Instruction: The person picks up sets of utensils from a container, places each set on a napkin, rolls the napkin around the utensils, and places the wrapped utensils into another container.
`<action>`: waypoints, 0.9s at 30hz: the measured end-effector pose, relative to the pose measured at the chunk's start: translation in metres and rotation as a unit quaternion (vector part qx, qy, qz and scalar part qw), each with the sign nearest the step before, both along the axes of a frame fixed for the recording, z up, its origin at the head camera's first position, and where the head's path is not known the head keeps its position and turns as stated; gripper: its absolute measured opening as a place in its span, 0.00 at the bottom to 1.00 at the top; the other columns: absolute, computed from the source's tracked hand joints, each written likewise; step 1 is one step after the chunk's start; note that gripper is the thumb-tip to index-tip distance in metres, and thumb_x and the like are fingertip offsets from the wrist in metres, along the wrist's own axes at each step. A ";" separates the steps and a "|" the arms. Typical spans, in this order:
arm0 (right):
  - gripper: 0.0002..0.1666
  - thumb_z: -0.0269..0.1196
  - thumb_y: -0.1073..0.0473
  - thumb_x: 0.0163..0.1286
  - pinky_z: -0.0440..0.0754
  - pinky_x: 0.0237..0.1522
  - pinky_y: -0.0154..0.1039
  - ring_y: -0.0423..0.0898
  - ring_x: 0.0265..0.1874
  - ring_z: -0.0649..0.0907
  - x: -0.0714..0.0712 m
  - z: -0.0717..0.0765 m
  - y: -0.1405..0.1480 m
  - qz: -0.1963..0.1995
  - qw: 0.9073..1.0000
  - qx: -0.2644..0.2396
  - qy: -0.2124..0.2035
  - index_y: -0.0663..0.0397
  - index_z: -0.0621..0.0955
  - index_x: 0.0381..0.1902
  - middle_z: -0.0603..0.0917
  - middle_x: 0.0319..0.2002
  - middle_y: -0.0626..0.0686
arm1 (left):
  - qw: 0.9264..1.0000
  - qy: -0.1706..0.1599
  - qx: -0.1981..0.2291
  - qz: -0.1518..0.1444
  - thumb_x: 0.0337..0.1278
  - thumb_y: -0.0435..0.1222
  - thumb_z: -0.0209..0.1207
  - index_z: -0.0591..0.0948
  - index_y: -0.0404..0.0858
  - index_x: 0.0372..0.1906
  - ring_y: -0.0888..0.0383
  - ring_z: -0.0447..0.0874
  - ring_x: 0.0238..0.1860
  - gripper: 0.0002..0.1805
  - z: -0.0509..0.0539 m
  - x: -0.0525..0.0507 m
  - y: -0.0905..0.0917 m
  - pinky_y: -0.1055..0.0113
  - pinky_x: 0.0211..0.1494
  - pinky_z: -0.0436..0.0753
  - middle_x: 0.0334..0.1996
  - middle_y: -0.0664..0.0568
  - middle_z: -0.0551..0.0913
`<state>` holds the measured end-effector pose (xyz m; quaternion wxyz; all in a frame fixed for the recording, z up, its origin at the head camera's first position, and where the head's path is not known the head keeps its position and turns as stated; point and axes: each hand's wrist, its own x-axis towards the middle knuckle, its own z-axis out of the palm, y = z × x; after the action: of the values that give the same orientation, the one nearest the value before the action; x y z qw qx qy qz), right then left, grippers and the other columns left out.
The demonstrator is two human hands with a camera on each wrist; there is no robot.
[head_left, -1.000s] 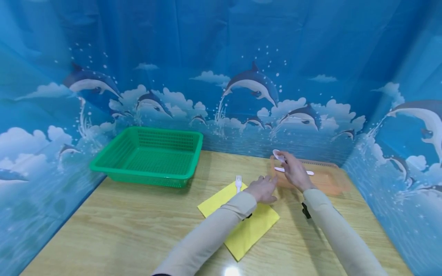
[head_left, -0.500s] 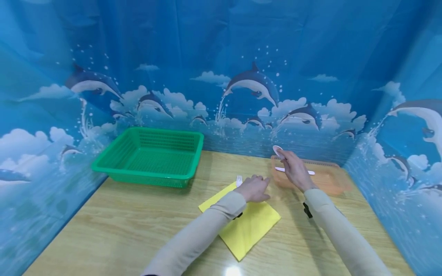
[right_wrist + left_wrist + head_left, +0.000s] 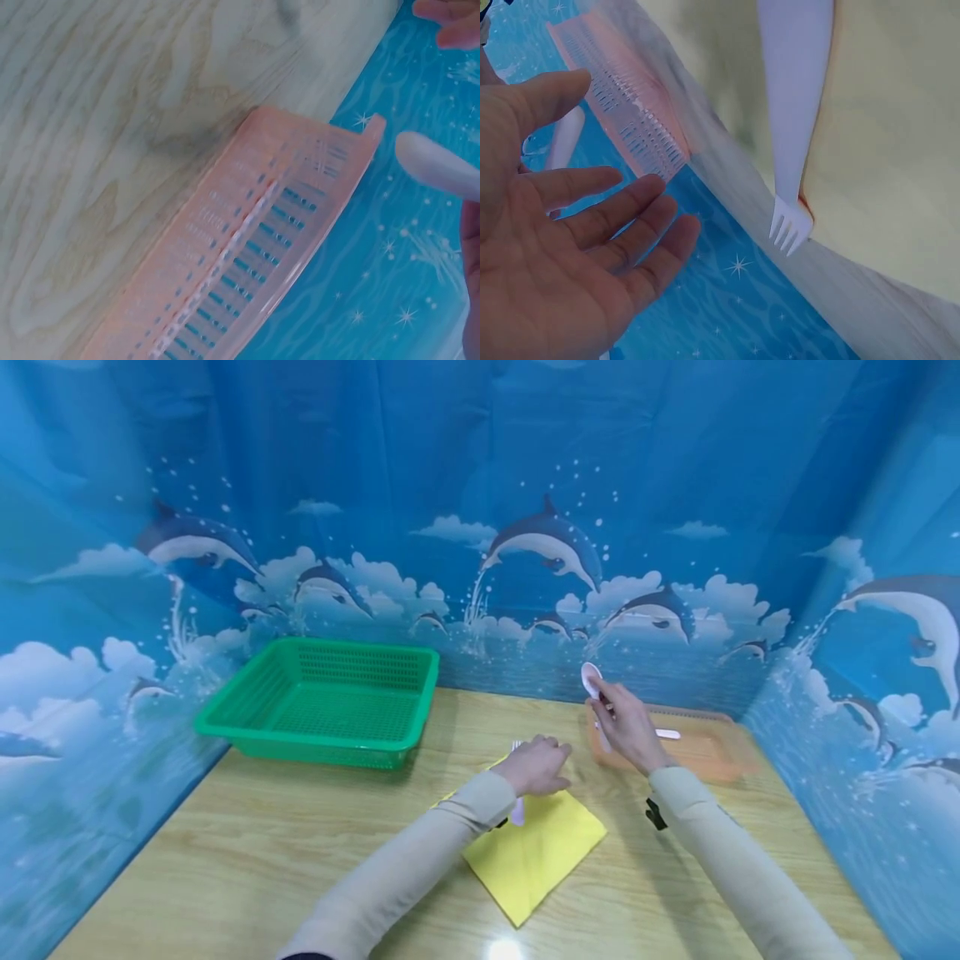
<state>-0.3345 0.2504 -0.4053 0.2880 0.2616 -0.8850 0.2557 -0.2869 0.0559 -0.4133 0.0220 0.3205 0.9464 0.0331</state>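
Above the left end of a peach plastic basket (image 3: pixel 701 753), the right grip (image 3: pixel 628 727) is pinched on a white plastic spoon (image 3: pixel 591 679), bowl tipped upward beyond the fingertips. The spoon looks very light, fairly stiff and smooth enough to twist in the hold; its slim neck is probably what would snap first, so the handle just below the bowl seems the sound place to take it. Beneath this grip, partly hidden by it, is another white piece of cutlery (image 3: pixel 667 734), whether in or across the basket I cannot tell. To its left, the left grip (image 3: pixel 534 767) holds nothing, its fingers apart above a yellow napkin (image 3: pixel 536 860). Under that grip the head view hides the middle of a white plastic fork (image 3: pixel 799 97); the left wrist view shows its tines reaching past the napkin's edge, apart from the fingers. The right wrist view reveals the basket's slotted wall, but only a rounded end of the spoon. Farther left of both grips, a green plastic basket (image 3: pixel 322 743) stands on the wood-grain counter (image 3: pixel 300 843).
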 end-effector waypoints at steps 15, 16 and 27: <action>0.23 0.63 0.64 0.69 0.85 0.34 0.38 0.46 0.32 0.82 0.001 0.000 -0.025 0.036 0.995 -0.017 -0.089 0.61 0.77 0.61 0.83 0.34 0.55 | 1.000 -0.010 0.024 -0.012 0.64 0.50 0.59 0.71 0.38 0.66 0.51 0.80 0.52 0.31 0.005 -0.002 -0.031 0.61 0.53 0.82 0.54 0.45 0.80; 0.22 0.63 0.63 0.69 0.85 0.34 0.38 0.46 0.32 0.82 0.001 0.000 -0.027 0.037 0.994 -0.021 -0.100 0.61 0.77 0.60 0.83 0.34 0.55 | 0.999 -0.014 0.027 -0.013 0.64 0.50 0.60 0.71 0.37 0.66 0.51 0.80 0.52 0.32 0.005 -0.002 -0.034 0.62 0.53 0.82 0.54 0.44 0.80; 0.16 0.64 0.57 0.69 0.85 0.37 0.38 0.48 0.37 0.84 0.008 -0.003 -0.039 0.013 0.972 -0.055 -0.226 0.55 0.82 0.53 0.84 0.36 0.53 | 0.997 -0.064 0.051 -0.007 0.63 0.49 0.61 0.70 0.35 0.68 0.51 0.81 0.55 0.35 -0.004 -0.003 -0.065 0.61 0.61 0.79 0.56 0.42 0.80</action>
<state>-0.3261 0.2112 -0.4079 0.0907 0.1919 -0.9084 0.3603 -0.2900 -0.0089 -0.4171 0.0666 0.3246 0.9380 0.1015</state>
